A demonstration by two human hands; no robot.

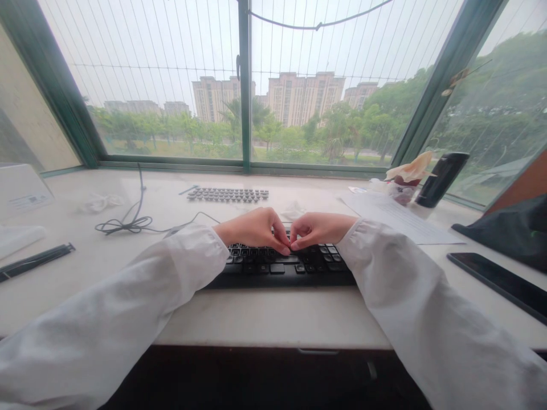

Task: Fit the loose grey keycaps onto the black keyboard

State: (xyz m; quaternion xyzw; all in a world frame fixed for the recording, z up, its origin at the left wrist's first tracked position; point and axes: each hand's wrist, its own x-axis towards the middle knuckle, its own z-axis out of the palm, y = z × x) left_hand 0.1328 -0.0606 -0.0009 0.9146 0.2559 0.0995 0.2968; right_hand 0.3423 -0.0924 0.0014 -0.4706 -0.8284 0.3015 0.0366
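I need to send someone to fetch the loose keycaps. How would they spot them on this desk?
Start at the big window's green centre post and drop to the white desk. The keycaps lie there in neat rows, beyond the black keyboard under both hands. Unlike the keyboard, they are small separate grey pieces with no frame.

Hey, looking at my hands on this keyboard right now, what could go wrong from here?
1. Both hands, left hand and right hand, pinch at one spot on the black keyboard; a small part could flick away or a clip could snap.
2. The row of loose keycaps lies unguarded behind; a sleeve could scatter it.
3. The phone lies near the right sleeve and could get nudged.
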